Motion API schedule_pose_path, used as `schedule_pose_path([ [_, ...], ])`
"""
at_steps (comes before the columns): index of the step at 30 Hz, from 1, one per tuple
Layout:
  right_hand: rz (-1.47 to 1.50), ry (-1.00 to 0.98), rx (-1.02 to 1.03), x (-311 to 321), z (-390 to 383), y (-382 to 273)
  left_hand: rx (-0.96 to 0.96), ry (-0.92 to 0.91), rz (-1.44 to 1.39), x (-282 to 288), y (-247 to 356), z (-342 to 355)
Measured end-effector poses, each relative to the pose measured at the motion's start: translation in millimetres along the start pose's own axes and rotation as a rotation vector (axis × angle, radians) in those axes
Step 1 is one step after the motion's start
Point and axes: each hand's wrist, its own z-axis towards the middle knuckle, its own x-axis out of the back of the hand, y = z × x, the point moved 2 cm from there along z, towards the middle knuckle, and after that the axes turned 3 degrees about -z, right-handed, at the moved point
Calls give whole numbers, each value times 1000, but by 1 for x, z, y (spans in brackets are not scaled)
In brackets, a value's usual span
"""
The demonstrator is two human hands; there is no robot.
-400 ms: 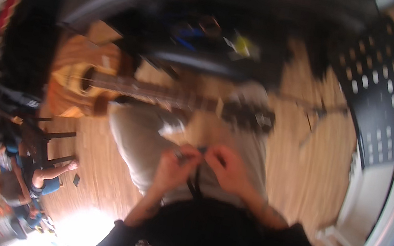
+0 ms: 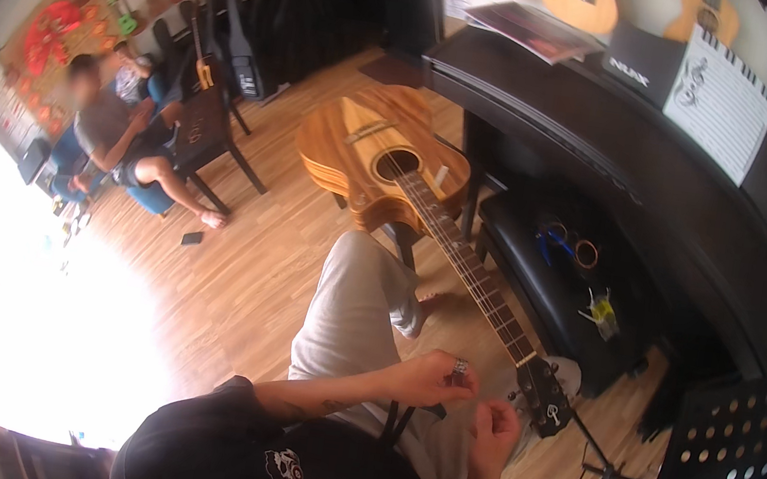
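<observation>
My left hand (image 2: 438,381), with a ring on one finger, is closed in a pinch above my lap. My right hand (image 2: 495,434) is closed too, its fingertips pressed together a short way to the right. Whatever thin thing they may hold is too small to make out. Just beyond them lies an acoustic guitar (image 2: 322,154), strings upward. Its body is at the far side, and its neck slopes down to the dark headstock (image 2: 541,389) beside my right hand. A dark strap (image 2: 395,424) shows under my left wrist.
On a black bench (image 2: 523,222) right of the guitar lie a blue-handled tool (image 2: 555,242), a round coil (image 2: 586,254) and a yellow-white packet (image 2: 601,314). A dark piano (image 2: 611,154) stands behind. A perforated music stand (image 2: 713,472) is at the right. A person (image 2: 116,119) sits far left.
My view has swung left and up, bringing the seated person and wall guitars more into sight. My hands, nearly touching before, are now slightly apart; both stay pinched.
</observation>
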Motion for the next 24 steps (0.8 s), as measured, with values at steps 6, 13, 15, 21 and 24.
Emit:
schedule_pose_path([
  [6, -235, 12, 193, -1, 6, -4, -15, 84, 87, -13, -5, -19],
  [13, -307, -36, 160, -4, 7, -1, 64, 100, 29, -14, -28, -22],
  [15, -346, -51, 181, -12, 7, -3, 63, 153, -39, -13, -40, -26],
  [21, -579, -28, 287, -62, 7, -27, 112, 375, -73, 8, -31, -39],
  [24, -626, -67, 344, -72, 14, -25, 83, 465, -94, 16, -28, -50],
])
